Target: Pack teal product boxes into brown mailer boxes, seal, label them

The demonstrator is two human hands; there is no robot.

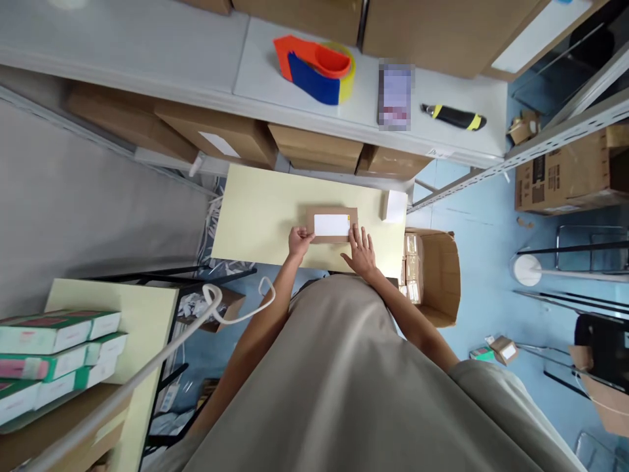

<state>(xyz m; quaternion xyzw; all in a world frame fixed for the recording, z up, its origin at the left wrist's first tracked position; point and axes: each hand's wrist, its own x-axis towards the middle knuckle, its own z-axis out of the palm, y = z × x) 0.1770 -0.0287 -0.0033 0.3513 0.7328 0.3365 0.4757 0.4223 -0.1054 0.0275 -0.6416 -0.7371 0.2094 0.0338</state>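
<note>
A small brown cardboard box (336,211) lies on the pale yellow table (265,210). A white label (330,225) with a small yellow mark at its right end covers much of its top. At the box's lower left corner is my left hand (299,242), its fingers curled and the thumb side pinching the edge. My right hand (362,254) lies with fingers spread, the fingertips touching the box and label at their right end. On the table's right end sits a stack of white labels (394,206).
On the shelf (196,62) above are an orange and blue tape dispenser (314,69), a phone (396,97) and a black-yellow utility knife (455,117). An open carton (439,278) holding small boxes stands right of the table. Green-white boxes (59,347) are stacked at left, near a white bent rod (162,357).
</note>
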